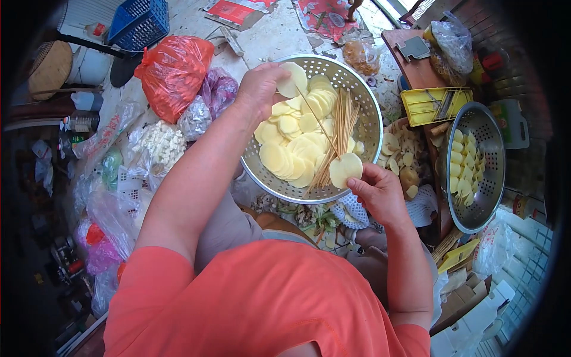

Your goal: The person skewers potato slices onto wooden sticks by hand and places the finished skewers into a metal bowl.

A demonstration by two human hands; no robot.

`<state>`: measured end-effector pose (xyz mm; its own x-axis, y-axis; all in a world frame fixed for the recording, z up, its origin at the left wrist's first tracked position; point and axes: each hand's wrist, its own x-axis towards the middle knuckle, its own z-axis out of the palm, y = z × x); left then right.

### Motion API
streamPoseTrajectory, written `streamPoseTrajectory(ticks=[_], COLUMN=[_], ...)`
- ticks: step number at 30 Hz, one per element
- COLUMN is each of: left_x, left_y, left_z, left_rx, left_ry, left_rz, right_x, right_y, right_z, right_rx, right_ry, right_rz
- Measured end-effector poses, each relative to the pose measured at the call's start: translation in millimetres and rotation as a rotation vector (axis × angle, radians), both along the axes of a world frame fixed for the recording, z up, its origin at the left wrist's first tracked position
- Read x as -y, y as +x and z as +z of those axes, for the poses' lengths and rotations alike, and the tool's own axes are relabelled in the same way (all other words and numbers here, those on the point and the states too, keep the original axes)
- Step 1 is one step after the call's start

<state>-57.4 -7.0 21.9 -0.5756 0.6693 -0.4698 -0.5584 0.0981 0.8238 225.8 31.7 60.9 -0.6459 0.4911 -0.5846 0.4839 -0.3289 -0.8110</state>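
Note:
My left hand pinches a thin round potato slice over the far left rim of a perforated metal basin. A thin bamboo skewer runs from that slice down to a second potato slice. My right hand grips this second slice between thumb and fingers, close to the near right rim. Below, the basin holds piled pale-yellow potato slices and a loose bundle of bamboo skewers. Fingers partly cover both held slices.
Right of me stands another metal colander with skewered slices. A yellow tray sits on a wooden bench. To the left are a red plastic bag, white chunks of food and a blue crate.

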Motion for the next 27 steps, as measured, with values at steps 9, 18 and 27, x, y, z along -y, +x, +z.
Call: streamPoseTrajectory(ticks=[9,18,27], left_x=[2,2,4], left_y=[1,20,17], left_z=[12,15,9], left_rx=[-0.093,-0.140,0.047], left_ry=[0.028,-0.022,0.033], left_rz=[-0.050,-0.176,-0.107], right_x=[-1,-3,4], right_y=[-1,0,1], right_z=[-1,-6,-10], right_rx=[-0.004,0.009,-0.037], right_ry=[-0.008,0.026,0.042], right_rz=[-0.022,-0.067,-0.065])
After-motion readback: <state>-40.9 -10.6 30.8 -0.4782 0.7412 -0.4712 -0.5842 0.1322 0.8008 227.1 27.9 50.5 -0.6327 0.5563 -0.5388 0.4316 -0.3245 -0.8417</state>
